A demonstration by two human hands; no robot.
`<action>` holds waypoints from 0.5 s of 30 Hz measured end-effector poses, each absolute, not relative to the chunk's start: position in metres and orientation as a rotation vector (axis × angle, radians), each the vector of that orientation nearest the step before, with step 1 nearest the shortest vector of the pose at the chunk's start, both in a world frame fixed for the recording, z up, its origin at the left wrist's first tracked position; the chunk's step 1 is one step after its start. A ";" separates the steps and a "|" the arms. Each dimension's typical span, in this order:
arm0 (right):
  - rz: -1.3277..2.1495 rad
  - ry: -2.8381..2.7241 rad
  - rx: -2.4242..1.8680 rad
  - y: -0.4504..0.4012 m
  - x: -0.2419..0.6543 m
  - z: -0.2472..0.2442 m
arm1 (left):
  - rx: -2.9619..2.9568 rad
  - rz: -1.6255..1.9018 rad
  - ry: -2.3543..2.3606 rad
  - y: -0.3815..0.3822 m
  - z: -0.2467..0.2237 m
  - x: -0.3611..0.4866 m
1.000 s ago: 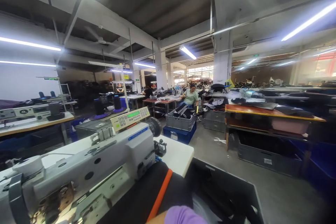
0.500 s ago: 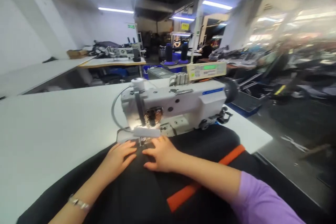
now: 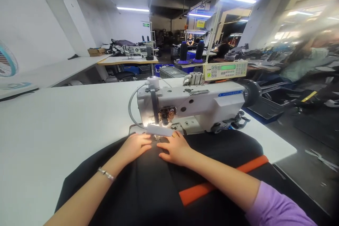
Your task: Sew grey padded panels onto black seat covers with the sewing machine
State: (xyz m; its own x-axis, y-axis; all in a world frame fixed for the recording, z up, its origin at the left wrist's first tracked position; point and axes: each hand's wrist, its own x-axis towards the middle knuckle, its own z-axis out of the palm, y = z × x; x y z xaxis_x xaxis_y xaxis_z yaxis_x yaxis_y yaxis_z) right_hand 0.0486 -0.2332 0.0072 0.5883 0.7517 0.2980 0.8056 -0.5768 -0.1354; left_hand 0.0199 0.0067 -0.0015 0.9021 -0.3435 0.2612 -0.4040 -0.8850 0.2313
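Note:
Black fabric (image 3: 150,187) with an orange strip (image 3: 197,193) spreads over the table under both forearms. Its far edge runs beneath the needle area of a white sewing machine (image 3: 185,102), where a lamp glows. My left hand (image 3: 135,147) lies flat on the cloth just left of the presser foot (image 3: 156,137), fingers stretched out. To the right of the foot, my right hand (image 3: 176,148) rests on the same cloth with its fingers spread, a ring on one finger. A pale guard bar (image 3: 160,130) partly hides the needle and some fingertips.
The white tabletop (image 3: 92,120) extends left, with a fan (image 3: 7,60) at its far left side. A control panel (image 3: 225,70) tops the machine, and dark thread cones (image 3: 183,52) stand behind. Other people (image 3: 190,39) sit farther back. Black crates (image 3: 267,104) lie right of the table.
The camera view has turned left, so the machine and hands appear farther right, and the fan has come into view. Both hands stay on the cloth beside the presser foot.

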 end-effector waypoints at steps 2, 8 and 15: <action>-0.301 -1.283 -2.580 -0.232 0.054 0.008 | 2.782 0.300 -0.569 0.008 -0.001 0.024; -0.262 -1.319 -2.580 -0.229 0.014 0.013 | 2.790 0.314 -0.575 0.007 -0.003 0.027; 0.318 -1.481 -2.462 -0.238 -0.105 -0.023 | 2.768 0.294 -0.520 0.009 -0.005 0.023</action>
